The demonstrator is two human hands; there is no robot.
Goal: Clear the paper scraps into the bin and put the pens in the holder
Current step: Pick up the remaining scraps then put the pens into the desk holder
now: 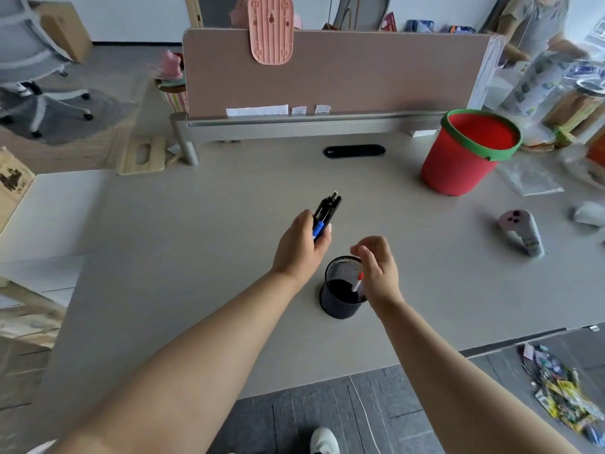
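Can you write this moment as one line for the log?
left hand: grips pens | right hand: empty, above holder | holder: one red-capped pen inside | bin: upright on desk

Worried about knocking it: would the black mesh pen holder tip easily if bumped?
Probably light: the pen holder is open mesh with one pen showing. Upright on a smooth desk, it may slide or tip.

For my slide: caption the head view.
Left hand grips black and blue pens; right hand hovers above black mesh holder.
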